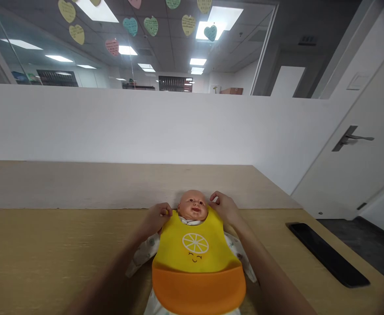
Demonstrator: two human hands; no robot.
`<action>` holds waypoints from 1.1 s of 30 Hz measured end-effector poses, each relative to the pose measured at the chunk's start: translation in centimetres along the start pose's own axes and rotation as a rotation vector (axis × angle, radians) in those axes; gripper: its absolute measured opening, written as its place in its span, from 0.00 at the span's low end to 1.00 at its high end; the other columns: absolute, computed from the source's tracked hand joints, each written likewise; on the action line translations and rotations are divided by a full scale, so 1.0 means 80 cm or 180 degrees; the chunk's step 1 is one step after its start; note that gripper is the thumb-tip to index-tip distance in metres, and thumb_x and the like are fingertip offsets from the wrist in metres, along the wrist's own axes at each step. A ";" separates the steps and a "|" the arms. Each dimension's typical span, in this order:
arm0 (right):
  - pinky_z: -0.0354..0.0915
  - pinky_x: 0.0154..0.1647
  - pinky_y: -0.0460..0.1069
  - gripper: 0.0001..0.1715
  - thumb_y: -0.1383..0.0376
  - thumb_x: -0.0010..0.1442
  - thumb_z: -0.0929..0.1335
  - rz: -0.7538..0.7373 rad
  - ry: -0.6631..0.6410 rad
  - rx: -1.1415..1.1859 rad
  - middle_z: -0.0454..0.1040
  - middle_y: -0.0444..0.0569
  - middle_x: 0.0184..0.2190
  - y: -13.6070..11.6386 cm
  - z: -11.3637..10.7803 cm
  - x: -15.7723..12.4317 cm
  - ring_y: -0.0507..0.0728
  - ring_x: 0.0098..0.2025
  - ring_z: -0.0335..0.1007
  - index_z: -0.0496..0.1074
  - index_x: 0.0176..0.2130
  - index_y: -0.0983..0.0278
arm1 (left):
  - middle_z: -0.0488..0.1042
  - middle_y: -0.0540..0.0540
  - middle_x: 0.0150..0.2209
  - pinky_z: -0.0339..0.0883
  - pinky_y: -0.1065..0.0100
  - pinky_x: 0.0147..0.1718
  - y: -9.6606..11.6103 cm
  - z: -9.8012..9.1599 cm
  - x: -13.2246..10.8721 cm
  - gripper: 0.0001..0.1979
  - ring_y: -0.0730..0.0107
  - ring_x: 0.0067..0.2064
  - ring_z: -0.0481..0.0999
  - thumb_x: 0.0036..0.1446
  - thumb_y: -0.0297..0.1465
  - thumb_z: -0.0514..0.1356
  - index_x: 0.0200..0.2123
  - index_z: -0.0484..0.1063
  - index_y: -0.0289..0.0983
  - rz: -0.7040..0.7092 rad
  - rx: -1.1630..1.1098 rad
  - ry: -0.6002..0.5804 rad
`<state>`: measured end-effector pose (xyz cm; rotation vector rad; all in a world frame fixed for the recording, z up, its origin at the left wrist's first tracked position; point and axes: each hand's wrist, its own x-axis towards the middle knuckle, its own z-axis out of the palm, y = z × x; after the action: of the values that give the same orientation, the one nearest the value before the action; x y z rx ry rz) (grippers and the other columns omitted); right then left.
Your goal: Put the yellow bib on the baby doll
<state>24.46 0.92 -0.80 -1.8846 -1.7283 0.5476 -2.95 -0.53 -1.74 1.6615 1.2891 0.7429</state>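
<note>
Baby doll (193, 205), yellow bib (195, 245), left hand (157, 219) fingers clenched on collar, right hand (226, 209) fingers at opposite edge (grip unclear)

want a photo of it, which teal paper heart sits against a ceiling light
The teal heart furthest right, over the bright panel; the other teal heart, further left, has grey ceiling behind it.
</note>
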 end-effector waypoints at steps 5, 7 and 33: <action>0.49 0.28 0.45 0.08 0.64 0.60 0.63 0.0100 -0.0036 -0.0236 0.74 0.46 0.29 0.009 0.016 0.006 0.51 0.30 0.65 0.70 0.39 0.63 | 0.62 0.55 0.19 0.53 0.75 0.19 -0.008 0.009 0.007 0.04 0.77 0.18 0.61 0.47 0.29 0.55 0.27 0.68 0.36 -0.0081 0.0101 0.0130; 0.51 0.29 0.45 0.10 0.67 0.58 0.64 0.0093 -0.0112 -0.0288 0.75 0.48 0.32 0.012 0.015 0.006 0.52 0.31 0.66 0.71 0.41 0.63 | 0.63 0.55 0.20 0.53 0.74 0.21 -0.009 0.012 0.008 0.05 0.76 0.20 0.62 0.47 0.29 0.55 0.27 0.69 0.36 -0.0163 0.0196 0.0200; 0.52 0.33 0.48 0.17 0.60 0.65 0.60 0.0189 -0.0242 -0.0770 0.76 0.58 0.41 0.047 0.045 0.017 0.58 0.43 0.71 0.72 0.41 0.67 | 0.76 0.47 0.28 0.60 0.68 0.32 -0.030 0.032 0.018 0.14 0.63 0.34 0.72 0.49 0.41 0.62 0.31 0.76 0.35 -0.0003 -0.0350 0.0027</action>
<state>25.30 2.46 -5.86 -2.1119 -1.8634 0.4545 -1.39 0.33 -5.12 1.5710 1.2329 0.8067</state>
